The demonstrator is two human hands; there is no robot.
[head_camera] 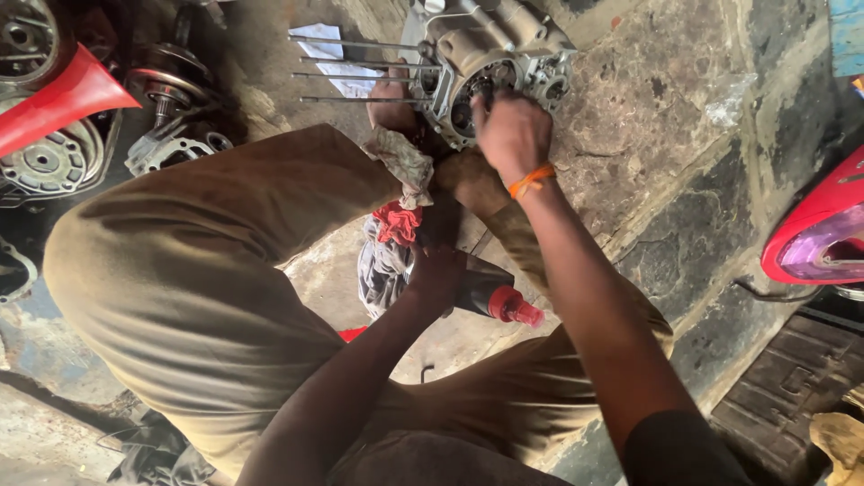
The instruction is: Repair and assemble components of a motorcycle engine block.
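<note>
My right hand (pixel 513 135) presses its curled fingers into the grey metal engine case (pixel 490 54), steadying it on the stone floor (pixel 666 117). My left hand (pixel 438 274) grips a dark bottle with a red nozzle (pixel 495 299), fingers wrapped round it, kept ready just below.

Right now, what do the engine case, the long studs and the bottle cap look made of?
Engine case: cast metal, probably aluminium, with a dull grey, grimy, matte surface.
Long studs: thin steel-looking rods, bare grey.
Bottle cap: red plastic, smooth with a slight gloss, on the dark bottle in the left hand.
</note>
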